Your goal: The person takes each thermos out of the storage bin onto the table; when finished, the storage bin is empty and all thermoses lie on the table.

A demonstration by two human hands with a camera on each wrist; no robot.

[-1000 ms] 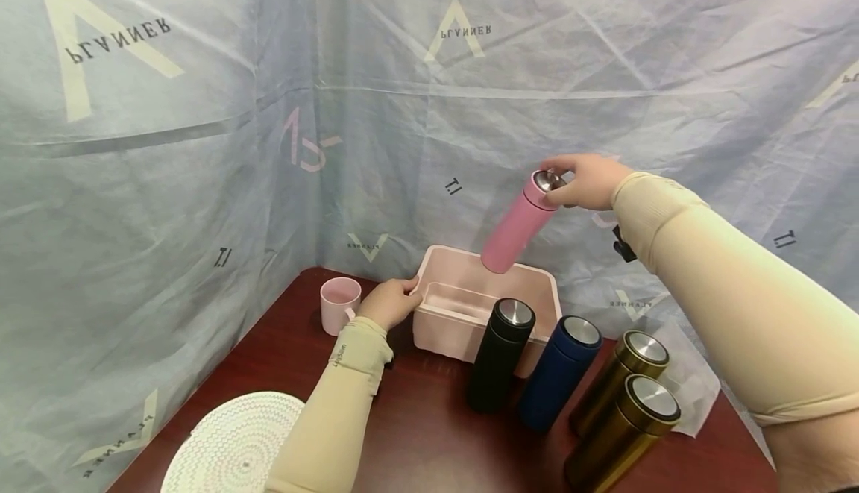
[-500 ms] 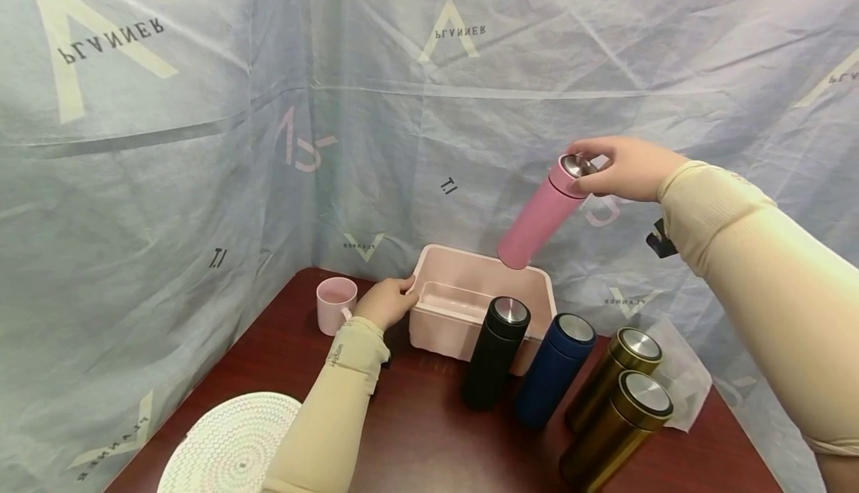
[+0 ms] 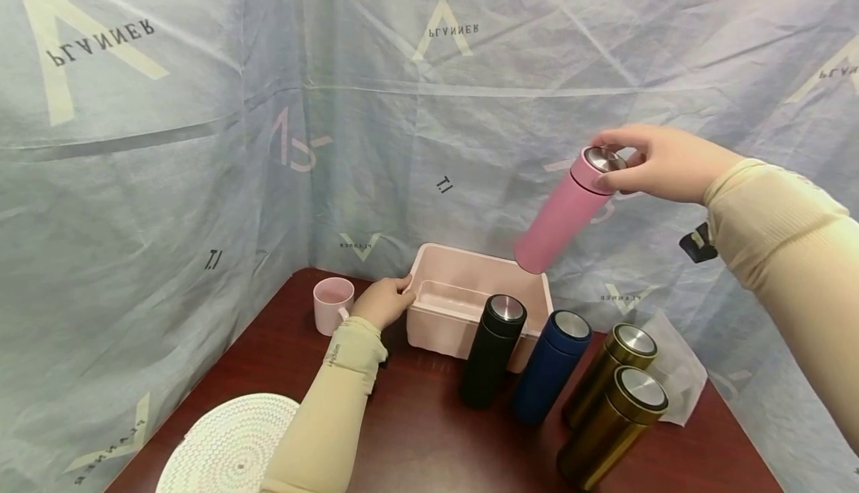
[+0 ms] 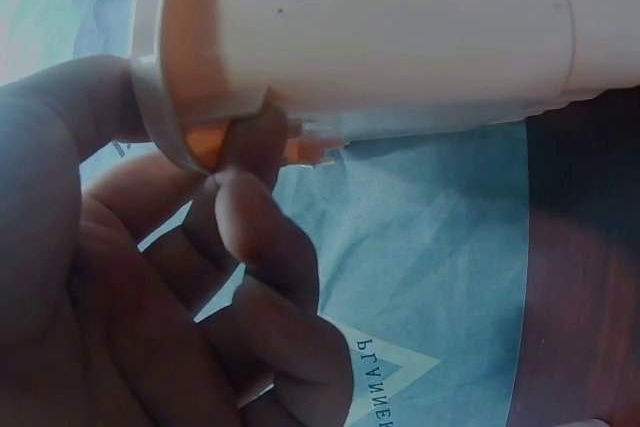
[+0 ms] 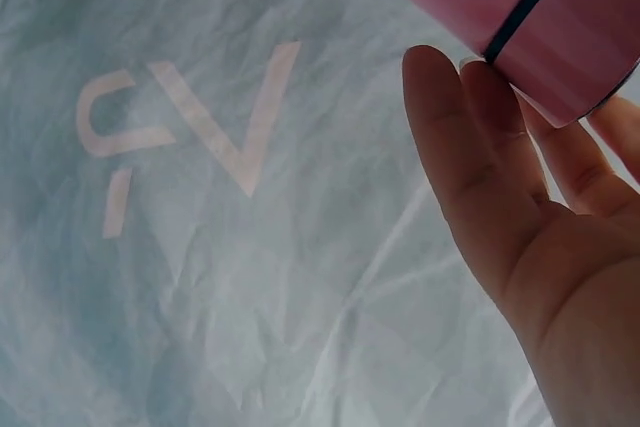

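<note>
A pink thermos [image 3: 562, 217] with a steel-topped lid hangs tilted in the air, its bottom in front of the back right rim of a pale pink bin [image 3: 439, 333] in the head view. My right hand [image 3: 671, 163] grips it by the lid end; the right wrist view shows fingers [image 5: 465, 147] against its pink side. At the bin's left end, my left hand [image 3: 382, 303] pinches the rim. Up close in the left wrist view, thumb and fingers meet around the bin's edge [image 4: 150, 77]. The visible part of the bin's inside holds nothing.
Before the bin stand a black thermos [image 3: 493, 355], a blue thermos [image 3: 552, 370] and two gold thermoses [image 3: 607, 433]. A pink mug [image 3: 332, 306] is left of my left hand. A round woven mat [image 3: 228, 441] lies front left; white wrapping [image 3: 678, 374] lies at right.
The pink thermos and my right hand have moved right, with the lid end rising slightly. My left hand stays on the bin's rim. The view has shifted a little.
</note>
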